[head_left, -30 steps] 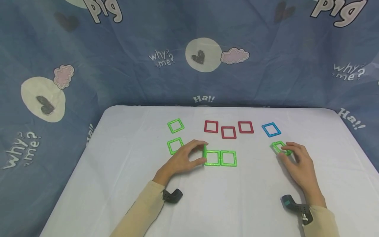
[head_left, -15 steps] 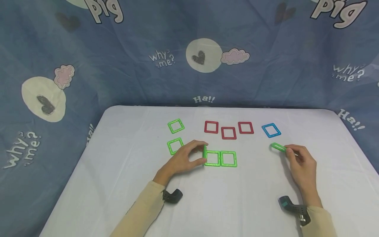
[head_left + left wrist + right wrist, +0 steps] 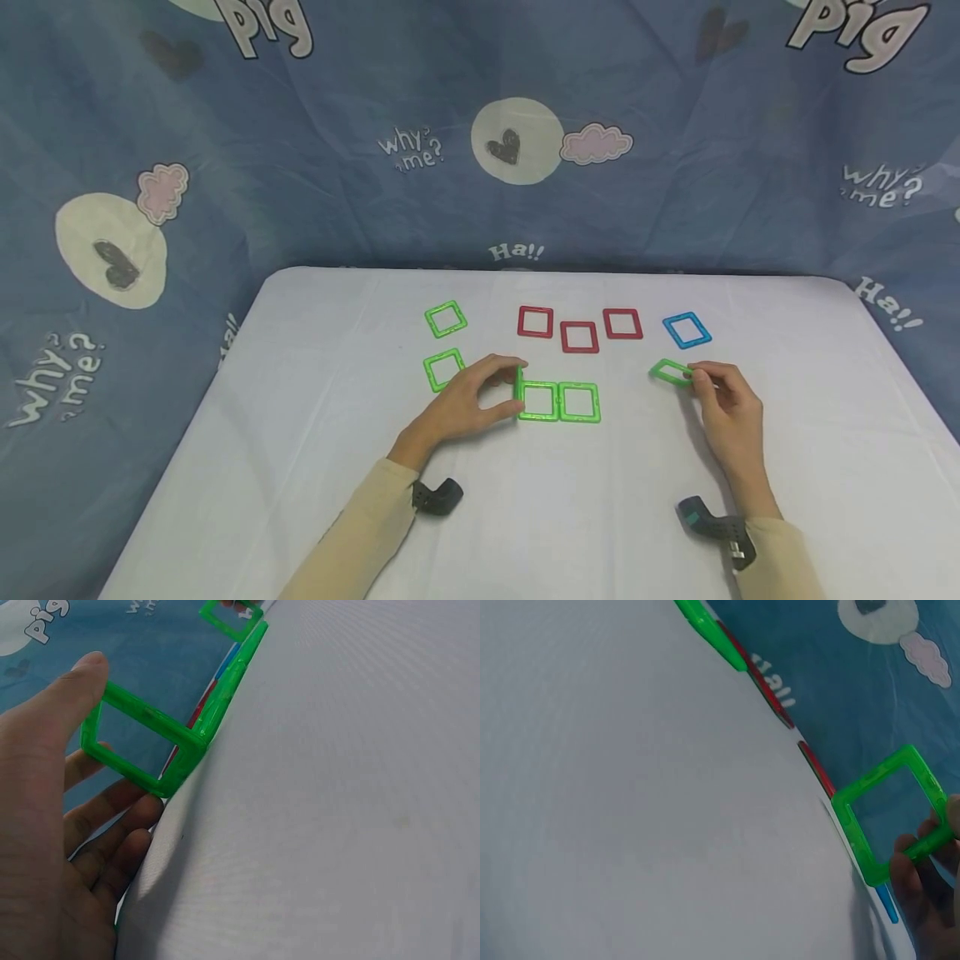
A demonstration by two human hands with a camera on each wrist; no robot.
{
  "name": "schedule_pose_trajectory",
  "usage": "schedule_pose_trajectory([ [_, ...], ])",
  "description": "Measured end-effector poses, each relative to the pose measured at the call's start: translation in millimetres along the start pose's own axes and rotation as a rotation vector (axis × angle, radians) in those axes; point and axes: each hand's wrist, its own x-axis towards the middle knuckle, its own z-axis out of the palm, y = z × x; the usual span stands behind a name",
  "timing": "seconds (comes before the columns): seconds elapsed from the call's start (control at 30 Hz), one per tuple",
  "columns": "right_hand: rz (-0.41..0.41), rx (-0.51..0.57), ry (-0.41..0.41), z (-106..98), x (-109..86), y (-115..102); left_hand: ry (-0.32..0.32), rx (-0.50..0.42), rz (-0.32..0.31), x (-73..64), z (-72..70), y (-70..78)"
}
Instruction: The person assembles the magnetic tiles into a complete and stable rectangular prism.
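Note:
My left hand [image 3: 463, 400] pinches an upright green square magnetic tile [image 3: 150, 715] between thumb and fingers. This tile stands along the left edge of a flat green tile [image 3: 539, 384], which joins a second flat green tile [image 3: 578, 386] on its right. Off to the right, my right hand [image 3: 733, 421] holds another green square tile [image 3: 871, 775] by one edge, thumb against fingers. It is tilted and raised over the white table, casting a shadow. In the right wrist view only part of that hand shows at the right edge.
Behind the left hand lie two loose green tiles, one farther back [image 3: 452, 330] and one partly covered by the hand [image 3: 430, 377]. Three red tiles [image 3: 580, 350] lie at the back middle, and a blue tile [image 3: 696, 342] at the back right. A patterned blue cloth [image 3: 337, 208] hangs behind the table.
The right hand has lifted its green tile and carried it left, toward the joined tiles. My left hand stays in place on the upright tile.

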Motion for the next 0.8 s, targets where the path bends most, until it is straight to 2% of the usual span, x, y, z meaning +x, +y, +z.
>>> schedule_pose_trajectory([
  [0.2,-0.006,0.002,-0.029,8.6,-3.4,-20.6,0.008,0.003,0.014,-0.2,0.9,-1.3],
  [0.8,-0.084,0.090,-0.120,35.8,-4.5,-30.0,0.024,-0.005,0.050,-0.3,0.9,-1.2],
])
